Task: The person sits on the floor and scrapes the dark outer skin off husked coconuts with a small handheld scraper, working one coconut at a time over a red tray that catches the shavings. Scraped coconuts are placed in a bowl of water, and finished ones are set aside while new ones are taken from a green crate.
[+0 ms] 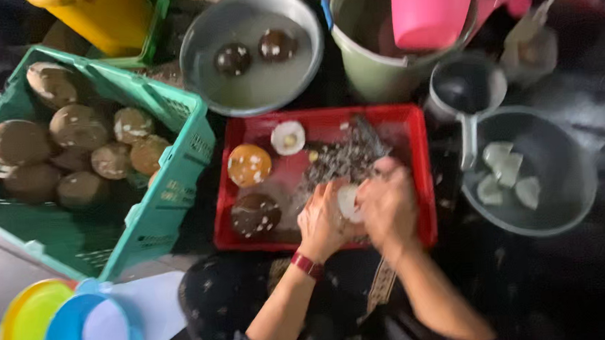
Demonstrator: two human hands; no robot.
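Both my hands meet over a red tray (424, 184) and clasp one pale, whitish round fruit piece (349, 201) between them. My left hand (324, 220), with a red band at the wrist, cups it from the left. My right hand (387, 203) covers it from the right. Under my hands lies a heap of dark peelings (347, 157). In the tray also lie an orange-brown fruit (249, 164), a dark brown one (254, 214) and a cut white one (288, 137).
A green crate (178, 163) of several brown fruits stands at the left. A grey basin (251, 52) holds water and two dark fruits. At the right, a grey bowl (566, 197) holds white pieces, with a ladle (468, 96), a green bucket (373, 63) and a pink jug (432, 8) behind.
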